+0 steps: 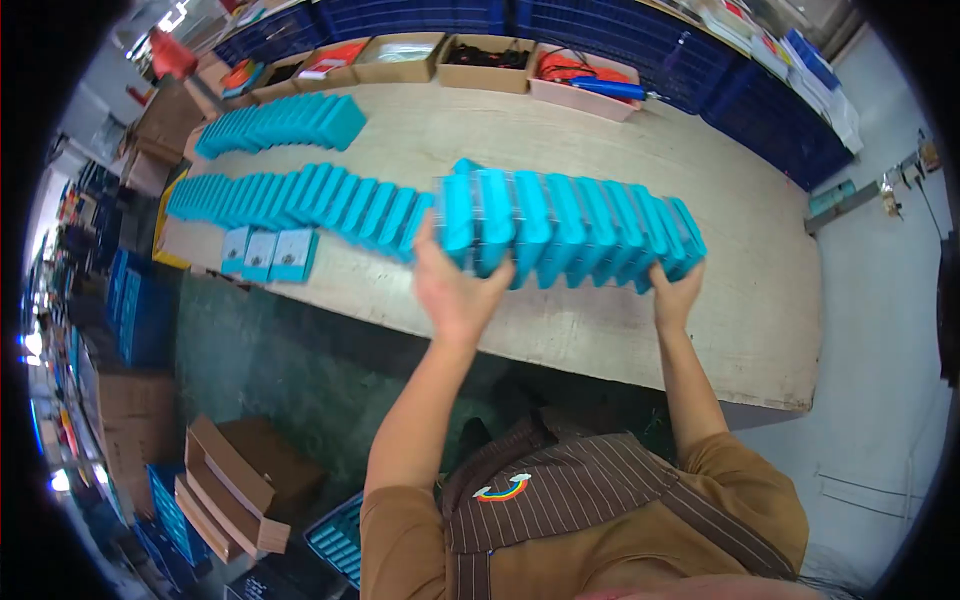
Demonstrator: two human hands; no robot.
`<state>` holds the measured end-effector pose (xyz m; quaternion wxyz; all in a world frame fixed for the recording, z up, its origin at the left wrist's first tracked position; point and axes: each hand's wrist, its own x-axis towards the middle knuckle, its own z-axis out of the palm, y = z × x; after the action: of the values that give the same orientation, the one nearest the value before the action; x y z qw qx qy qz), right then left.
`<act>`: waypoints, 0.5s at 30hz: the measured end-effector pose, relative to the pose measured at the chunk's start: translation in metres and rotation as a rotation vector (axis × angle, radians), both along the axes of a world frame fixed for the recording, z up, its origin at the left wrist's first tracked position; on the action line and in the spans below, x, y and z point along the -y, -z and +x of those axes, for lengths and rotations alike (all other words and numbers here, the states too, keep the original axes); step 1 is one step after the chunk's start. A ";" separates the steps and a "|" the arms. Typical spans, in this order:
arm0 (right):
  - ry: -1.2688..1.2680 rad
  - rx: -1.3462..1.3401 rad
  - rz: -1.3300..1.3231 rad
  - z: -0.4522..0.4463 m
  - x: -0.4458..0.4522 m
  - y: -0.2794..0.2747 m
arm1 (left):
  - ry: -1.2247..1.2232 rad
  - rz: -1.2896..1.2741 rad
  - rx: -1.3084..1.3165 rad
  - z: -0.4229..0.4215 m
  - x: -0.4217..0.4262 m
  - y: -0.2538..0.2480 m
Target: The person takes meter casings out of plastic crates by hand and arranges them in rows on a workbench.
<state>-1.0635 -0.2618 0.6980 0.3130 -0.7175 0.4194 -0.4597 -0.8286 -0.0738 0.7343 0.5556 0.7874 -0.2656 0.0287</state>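
A long row of teal boxes [570,225] is pressed between my two hands above the table's near side. My left hand [455,285] grips the row's left end, fingers bent round the end boxes. At the right end, my right hand [675,290] has its fingers against the last boxes. Another line of teal boxes [310,200] stands on the table to the left, close to my left hand. Behind that line is a shorter row of teal boxes [280,122]. Three boxes with pale tops [260,253] lie at the table's front left edge.
Cardboard trays [397,60] and a pink bin [585,98] with red and blue items line the back of the table [750,330]. Blue crates [640,50] stand behind them. An open carton [230,485] and a blue crate of teal items [340,540] are on the floor.
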 end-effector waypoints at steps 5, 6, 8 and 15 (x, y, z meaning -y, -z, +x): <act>0.246 -0.044 0.067 -0.113 0.052 0.033 | 0.260 0.026 -0.034 -0.068 0.115 0.057; 0.272 -0.075 0.048 -0.129 0.056 0.043 | 0.318 0.039 -0.056 -0.077 0.127 0.069; 0.319 -0.141 0.018 -0.156 0.060 0.068 | 0.428 0.072 -0.106 -0.092 0.140 0.091; 0.306 -0.003 0.039 -0.167 0.057 0.121 | 0.585 0.261 -0.436 -0.081 0.142 0.093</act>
<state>-1.2309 -0.3190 0.5771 0.2525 -0.6398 0.5332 -0.4926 -0.9094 -0.2154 0.6410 0.4789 0.7301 -0.3558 -0.3331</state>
